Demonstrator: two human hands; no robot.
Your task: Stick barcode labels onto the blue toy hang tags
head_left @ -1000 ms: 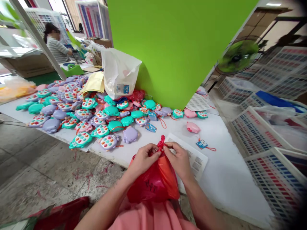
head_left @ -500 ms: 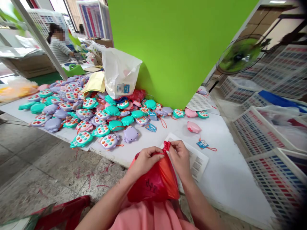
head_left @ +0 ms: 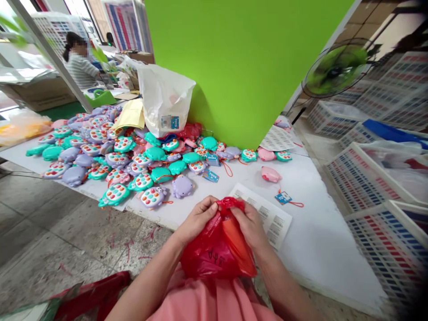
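Left hand (head_left: 198,219) and right hand (head_left: 249,225) both pinch the bunched mouth of the red bag (head_left: 217,252), held at the worktop's (head_left: 317,249) near edge; mouth gathered; knot seemingly unfinished.

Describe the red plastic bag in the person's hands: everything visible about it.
The red plastic bag is thin, glossy, crinkled film, bulging as if full, with dark handwritten marks on its front and an orange patch on its right side. It rests on the person's pink-clad lap at the edge of the white table. Its bunched top is gripped from both sides by the left hand and right hand. Contents are hidden.
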